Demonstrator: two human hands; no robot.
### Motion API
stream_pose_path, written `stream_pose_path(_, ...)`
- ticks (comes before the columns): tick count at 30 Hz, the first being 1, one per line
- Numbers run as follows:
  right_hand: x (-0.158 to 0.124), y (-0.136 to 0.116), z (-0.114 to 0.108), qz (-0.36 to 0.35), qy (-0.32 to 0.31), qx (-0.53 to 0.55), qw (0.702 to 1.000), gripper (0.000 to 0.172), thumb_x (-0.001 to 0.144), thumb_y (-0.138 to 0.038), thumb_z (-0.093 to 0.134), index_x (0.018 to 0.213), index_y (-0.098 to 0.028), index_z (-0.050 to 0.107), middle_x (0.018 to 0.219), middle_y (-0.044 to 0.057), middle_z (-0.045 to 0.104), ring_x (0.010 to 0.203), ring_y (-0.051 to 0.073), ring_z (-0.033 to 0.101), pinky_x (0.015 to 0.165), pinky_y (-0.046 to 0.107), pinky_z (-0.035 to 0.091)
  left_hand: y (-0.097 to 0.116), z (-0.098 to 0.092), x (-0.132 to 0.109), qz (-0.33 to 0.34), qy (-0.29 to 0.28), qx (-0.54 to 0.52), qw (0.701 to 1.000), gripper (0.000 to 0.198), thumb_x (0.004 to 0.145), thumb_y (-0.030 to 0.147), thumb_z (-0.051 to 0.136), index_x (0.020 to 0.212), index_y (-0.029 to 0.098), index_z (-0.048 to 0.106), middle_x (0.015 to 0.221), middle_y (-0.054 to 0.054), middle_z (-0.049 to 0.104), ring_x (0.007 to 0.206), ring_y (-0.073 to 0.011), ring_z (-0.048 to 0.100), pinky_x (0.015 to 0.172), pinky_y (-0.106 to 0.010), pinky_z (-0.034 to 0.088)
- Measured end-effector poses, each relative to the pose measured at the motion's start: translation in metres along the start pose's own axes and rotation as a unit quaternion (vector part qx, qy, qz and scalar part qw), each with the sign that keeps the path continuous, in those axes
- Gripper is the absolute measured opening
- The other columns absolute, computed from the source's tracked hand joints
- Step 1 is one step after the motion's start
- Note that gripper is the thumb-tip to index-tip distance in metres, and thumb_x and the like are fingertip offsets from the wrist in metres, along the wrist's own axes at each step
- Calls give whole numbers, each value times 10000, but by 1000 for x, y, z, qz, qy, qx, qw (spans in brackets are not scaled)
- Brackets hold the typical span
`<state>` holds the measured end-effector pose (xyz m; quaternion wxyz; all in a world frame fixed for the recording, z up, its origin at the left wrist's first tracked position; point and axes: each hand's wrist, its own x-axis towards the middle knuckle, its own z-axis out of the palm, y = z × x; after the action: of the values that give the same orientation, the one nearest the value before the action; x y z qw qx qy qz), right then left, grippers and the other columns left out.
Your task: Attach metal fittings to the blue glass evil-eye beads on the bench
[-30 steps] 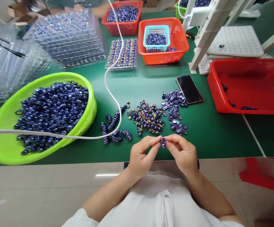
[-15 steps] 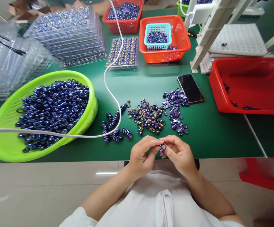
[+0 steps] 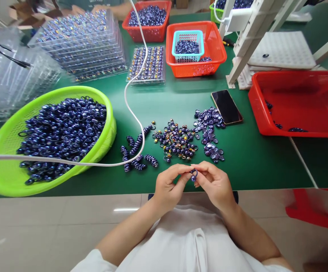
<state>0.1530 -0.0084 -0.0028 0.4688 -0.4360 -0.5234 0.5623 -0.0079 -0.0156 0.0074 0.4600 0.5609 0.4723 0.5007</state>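
Note:
Between my fingertips, just over the near table edge, is a small dark blue ring-shaped piece (image 3: 193, 175) with a shiny ball at its lower side. My left hand (image 3: 171, 186) pinches it from the left, and my right hand (image 3: 213, 184) pinches it from the right. Beyond my hands lies a pile of small dark and gold ball pieces (image 3: 177, 140). Right of that pile are loose dark blue caps (image 3: 209, 122). To the left, several rows of stacked dark blue rings (image 3: 137, 143) rest on the green table (image 3: 164, 100).
A lime green basket (image 3: 111, 124) full of dark rings stands left, crossed by a white cable (image 3: 135, 117). A phone (image 3: 226, 106) lies near the caps. Red bins (image 3: 265, 130), an orange basket (image 3: 197, 70) and stacked clear trays (image 3: 96, 56) stand around. Another person's arm (image 3: 115, 11) shows at the back.
The ring piece has turned slightly between my fingertips, its ball now lower and clearer. Both hands stay almost in place; the whole view has shifted a little.

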Motion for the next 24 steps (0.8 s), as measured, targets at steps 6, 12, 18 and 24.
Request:
stream_pose_path(6, -3, 9, 0, -39, 5, -29, 999, 125, 926, -273, 620, 998, -221, 708, 795, -3, 600, 569, 90, 600, 496, 207, 534, -5, 2, -1, -16, 1, -39, 999, 139, 879, 191, 669, 949, 228, 783, 904, -79, 770, 806, -204, 703, 770, -325, 564)
stream_pose_path(12, 3, 7, -3, -35, -5, -57, 998, 123, 925, -263, 613, 977, -212, 711, 732, -16, 591, 564, 93, 585, 505, 207, 518, -7, 0, 1, -46, -6, -24, 999, 144, 881, 201, 669, 971, 222, 779, 935, -74, 772, 825, -201, 714, 783, -309, 568)
stream_pose_path(18, 9, -9, -18, -133, -5, -241, 961, 164, 909, -178, 599, 1030, -234, 695, 832, 17, 682, 681, 132, 628, 620, 251, 545, 7, -5, 5, -49, -42, 34, 997, 314, 864, 212, 693, 1177, 222, 715, 1074, -96, 766, 897, -222, 729, 841, -330, 568)
stream_pose_path(24, 9, -9, -23, -247, -2, -369, 896, 288, 876, -86, 573, 1115, -237, 626, 987, 68, 724, 858, 191, 703, 747, 325, 597, 8, 0, 9, -4, -6, 106, 994, 190, 786, 188, 760, 975, 205, 767, 881, -68, 767, 766, -192, 702, 746, -295, 553)
